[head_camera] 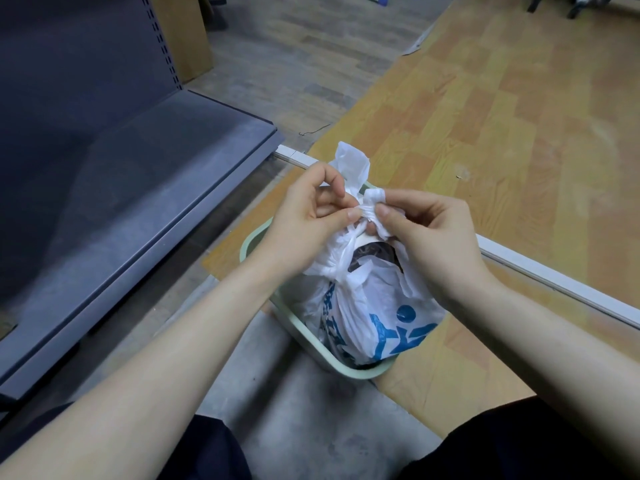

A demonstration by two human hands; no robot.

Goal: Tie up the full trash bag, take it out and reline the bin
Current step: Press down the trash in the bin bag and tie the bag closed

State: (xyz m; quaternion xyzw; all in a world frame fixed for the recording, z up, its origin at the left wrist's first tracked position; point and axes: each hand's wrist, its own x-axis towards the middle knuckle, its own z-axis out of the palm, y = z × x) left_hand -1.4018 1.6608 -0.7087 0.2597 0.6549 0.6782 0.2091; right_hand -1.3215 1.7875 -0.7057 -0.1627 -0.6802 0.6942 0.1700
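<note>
Sitting in a pale green bin [304,332] on the floor, the white trash bag [377,306] is pinched at its knotted neck by the left hand [304,216] and right hand [426,237].

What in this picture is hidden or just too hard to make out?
All in the head view:
- What fills the trash bag: only a dark patch shows through a gap in the plastic.
- The knot: whether it is finished, since the left hand and right hand cover it.
- The bin: only its pale green rim shows; bag and arms hide the rest.
- The blue print on the bag: creased and partly folded away, unreadable.
</note>
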